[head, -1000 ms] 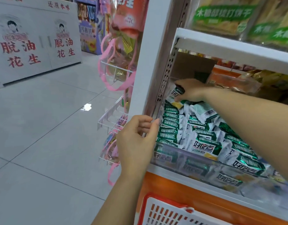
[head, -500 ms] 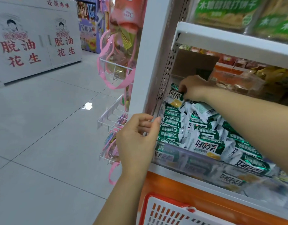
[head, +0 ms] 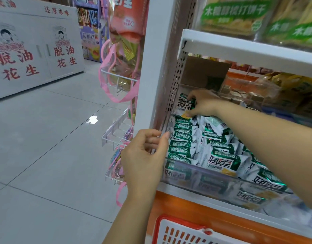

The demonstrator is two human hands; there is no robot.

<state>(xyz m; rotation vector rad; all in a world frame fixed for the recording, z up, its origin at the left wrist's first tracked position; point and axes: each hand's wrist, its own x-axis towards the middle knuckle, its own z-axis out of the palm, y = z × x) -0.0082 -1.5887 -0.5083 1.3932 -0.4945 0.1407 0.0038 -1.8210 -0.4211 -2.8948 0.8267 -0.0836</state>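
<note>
The green-and-white snack packet (head: 184, 105) stands on its short end at the far left back of the clear bin (head: 213, 184), with its long axis near vertical and its printed face turned out toward the aisle. The right hand (head: 203, 103) pinches it from the packet's right side, fingers at the top edge and thumb low by the yellow corner, so the grip is narrow and full and the packet lies just left of the palm. Below the grip, toward the person, a row of packets (head: 180, 140) stands on edge, tight along the bin's left wall. Right of that row a loose heap of packets (head: 222, 161) lies tumbled. I'd judge the held packet belongs at the row's far end, and room there is scant: the perforated shelf upright (head: 174, 81) is just left of the grip, a cardboard box (head: 204, 71) just behind, and the upper shelf (head: 239, 48) overhead. The open way is down. The left hand (head: 144, 155) sits at the bin's front left corner, fingers curled and thumb tip by the row's near end — whether it clasps the clear wall I cannot tell. It is well apart from the held packet, so the right hand is the nearer one.
</note>
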